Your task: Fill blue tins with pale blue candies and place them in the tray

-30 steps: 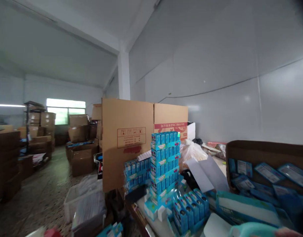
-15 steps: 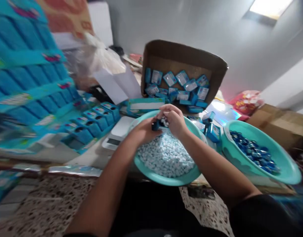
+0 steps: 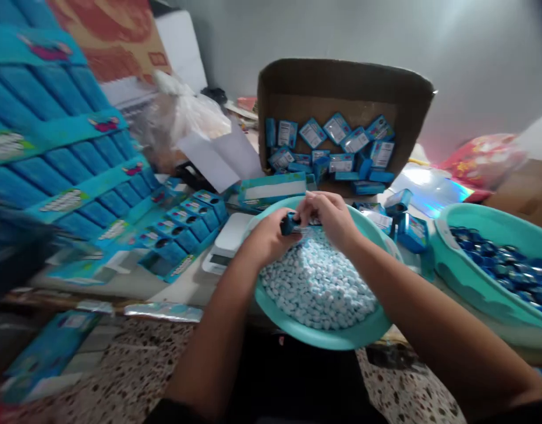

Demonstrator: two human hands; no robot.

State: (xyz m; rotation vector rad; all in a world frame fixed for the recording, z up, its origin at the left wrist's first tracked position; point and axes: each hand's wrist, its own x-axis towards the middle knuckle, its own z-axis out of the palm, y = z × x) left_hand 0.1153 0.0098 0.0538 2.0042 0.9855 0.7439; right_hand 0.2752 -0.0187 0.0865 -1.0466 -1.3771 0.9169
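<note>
My left hand (image 3: 271, 238) is closed around a small blue box (image 3: 290, 224), tilted over the far side of a turquoise basin (image 3: 317, 338). At the box, my right hand (image 3: 328, 215) has its fingers curled and pressed together; what lies in them is hidden. White and pale blue candies (image 3: 317, 282) fill much of the basin below both hands. Left of the basin is a white kitchen scale (image 3: 230, 238), partly behind my left arm. A row of blue boxes with round dark openings (image 3: 191, 221) stands farther left in a tray.
A cardboard carton (image 3: 341, 88) with several blue boxes stands at the back. To the right, a second turquoise basin (image 3: 469, 271) holds shiny blue packs (image 3: 509, 259). Stacked blue display trays (image 3: 72, 147) rise at the left. Loose blue boxes (image 3: 412, 232) lie between the basins.
The view has shifted, so most things sit farther right. The white candies seen between my hands before are now mostly hidden; my right fingers are closer to the box opening.
</note>
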